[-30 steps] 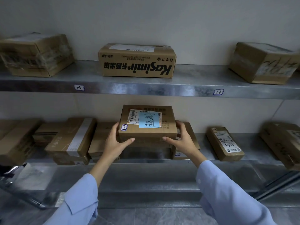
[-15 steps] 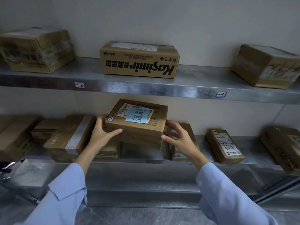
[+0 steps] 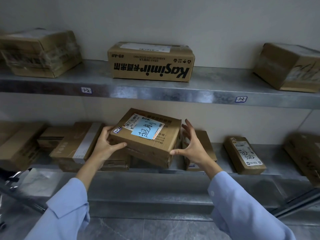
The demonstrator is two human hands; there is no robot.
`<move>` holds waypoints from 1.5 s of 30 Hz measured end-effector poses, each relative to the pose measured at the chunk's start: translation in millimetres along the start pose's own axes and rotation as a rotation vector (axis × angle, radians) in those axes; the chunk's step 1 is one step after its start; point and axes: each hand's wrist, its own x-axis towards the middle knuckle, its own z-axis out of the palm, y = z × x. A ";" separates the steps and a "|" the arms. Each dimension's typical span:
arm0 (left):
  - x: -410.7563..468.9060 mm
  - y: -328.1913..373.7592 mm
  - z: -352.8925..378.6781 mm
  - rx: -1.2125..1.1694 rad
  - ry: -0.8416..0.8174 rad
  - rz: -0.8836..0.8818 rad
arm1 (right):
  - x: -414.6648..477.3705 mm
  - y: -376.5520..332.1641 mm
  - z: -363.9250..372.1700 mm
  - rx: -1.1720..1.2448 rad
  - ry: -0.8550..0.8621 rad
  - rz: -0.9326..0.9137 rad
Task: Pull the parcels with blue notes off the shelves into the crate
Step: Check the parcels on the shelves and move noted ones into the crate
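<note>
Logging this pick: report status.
Left hand grips parcel, right hand open at its corner. Parcel tilted, blue note up, over lower shelf. Crate not in view.

Parcel (image 3: 155, 144): flat brown cardboard box, taped. White shipping label on top, blue note (image 3: 144, 131) with black handwriting stuck over it. Turned askew, top tipped toward me, at the front of the lower shelf (image 3: 220, 151). My left hand (image 3: 103, 144) grips its left edge; my right hand (image 3: 194, 148) thumb touches its near corner.
</note>
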 end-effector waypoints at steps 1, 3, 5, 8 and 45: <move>-0.9 -0.7 -0.4 0.003 -0.004 -0.003 | 0.1 1.5 0.6 0.013 -0.023 -0.002; -1.6 -1.5 -1.4 0.021 -0.008 -0.007 | 1.2 5.9 0.8 0.007 -0.037 0.002; -0.4 -2.4 -3.5 0.051 -0.012 -0.005 | 2.5 9.7 -0.2 -0.036 -0.020 0.014; 0.0 -0.5 -3.1 0.083 -0.015 0.026 | 3.3 12.6 -3.5 -0.110 0.011 0.011; -35.1 6.0 45.9 -0.047 -0.210 -0.040 | -3.7 25.2 6.0 -0.030 -0.015 -0.017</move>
